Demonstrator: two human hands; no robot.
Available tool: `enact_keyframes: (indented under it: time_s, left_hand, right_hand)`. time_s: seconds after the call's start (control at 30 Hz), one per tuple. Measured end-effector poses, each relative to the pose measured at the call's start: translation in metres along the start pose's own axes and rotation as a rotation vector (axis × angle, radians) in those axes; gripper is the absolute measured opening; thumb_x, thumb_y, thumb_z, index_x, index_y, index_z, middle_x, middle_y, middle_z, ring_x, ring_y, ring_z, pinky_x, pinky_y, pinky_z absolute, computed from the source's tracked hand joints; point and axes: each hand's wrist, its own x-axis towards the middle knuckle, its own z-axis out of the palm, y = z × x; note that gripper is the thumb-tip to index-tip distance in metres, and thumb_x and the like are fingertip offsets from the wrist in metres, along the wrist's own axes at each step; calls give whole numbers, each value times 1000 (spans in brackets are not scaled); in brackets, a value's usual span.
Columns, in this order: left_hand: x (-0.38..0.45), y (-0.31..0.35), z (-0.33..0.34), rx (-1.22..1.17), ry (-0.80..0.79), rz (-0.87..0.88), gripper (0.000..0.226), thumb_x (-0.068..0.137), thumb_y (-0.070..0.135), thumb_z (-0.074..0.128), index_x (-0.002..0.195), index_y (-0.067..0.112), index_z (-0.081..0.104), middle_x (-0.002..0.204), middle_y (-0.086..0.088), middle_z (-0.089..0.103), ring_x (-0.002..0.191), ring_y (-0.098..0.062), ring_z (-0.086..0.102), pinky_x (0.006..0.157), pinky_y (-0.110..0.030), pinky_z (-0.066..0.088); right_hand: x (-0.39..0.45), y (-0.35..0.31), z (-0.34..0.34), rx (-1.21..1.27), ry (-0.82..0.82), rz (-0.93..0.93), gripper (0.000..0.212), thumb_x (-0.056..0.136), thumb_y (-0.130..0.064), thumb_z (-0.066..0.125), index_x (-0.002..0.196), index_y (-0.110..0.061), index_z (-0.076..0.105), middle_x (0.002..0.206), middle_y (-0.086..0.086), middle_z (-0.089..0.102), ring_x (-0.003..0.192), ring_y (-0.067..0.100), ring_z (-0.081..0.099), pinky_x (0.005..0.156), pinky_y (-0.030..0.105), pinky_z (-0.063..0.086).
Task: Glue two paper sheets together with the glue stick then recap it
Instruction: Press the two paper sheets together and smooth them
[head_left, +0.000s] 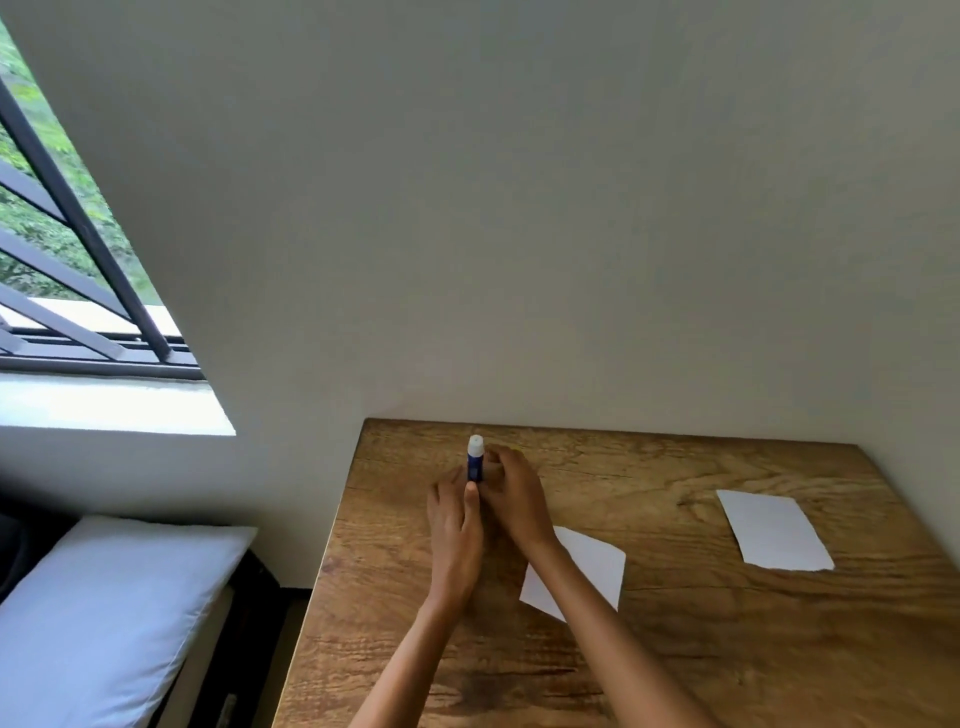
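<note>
Wood-grain table (675, 649) fills lower right against a pale wall (519, 208); barred window (78, 249) upper left, pillow (93, 613) lower left. Both hands (left hand (453, 525), right hand (511, 493)) pinch the upright glue stick (475, 460), mid-frame; one paper sheet (597, 569) lies partly under the right forearm, another sheet (774, 530) well right.

Glue stick (475, 460) base probably hand-hidden
</note>
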Motion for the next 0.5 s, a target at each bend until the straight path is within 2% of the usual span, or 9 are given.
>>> enact_keyframes:
  time_s: [0.07,0.13,0.23,0.3,0.37,0.5]
  left_hand:
    - [-10,8,6,78,104,32,28,97,24,37,123,15,41,119,0,40,107,-12,42,82,-28,36]
    - [-20,22,17,130,94,122,27,94,16,39,120,12,42,117,-3,44,102,-16,48,76,-26,43]
    - [-30,47,52,198,-115,250,28,91,8,44,118,10,46,120,-6,48,102,-14,49,81,-24,43]
    - [-33,60,83,255,-272,290,29,88,8,46,117,12,47,122,-5,48,108,-19,48,86,-25,40]
    - [-37,69,119,317,-402,266,37,87,10,49,124,13,46,131,-7,46,118,-22,43,93,-27,36]
    - [-44,74,185,490,-503,289,48,90,16,50,136,16,37,142,-9,39,126,-25,38,102,-36,36]
  right_hand:
    - [-11,2,-10,17,37,27,47,82,-24,65,125,-15,49,117,-6,49,105,8,48,86,19,38]
    - [-26,8,-26,12,109,5,42,83,-18,62,123,-14,50,117,-3,50,104,10,50,82,15,38]
    - [-52,30,-64,-83,256,-24,28,84,-9,60,111,-12,56,114,5,56,102,16,54,79,13,40]
    - [-63,50,-98,-161,313,71,31,84,-9,60,114,-14,54,119,5,53,107,18,51,84,19,42]
    - [-72,73,-138,-282,371,202,36,86,-16,60,121,-16,51,127,5,49,114,19,46,91,23,37]
    - [-84,114,-214,-353,477,372,38,86,-12,58,123,-10,51,133,15,46,122,28,40,100,37,36]
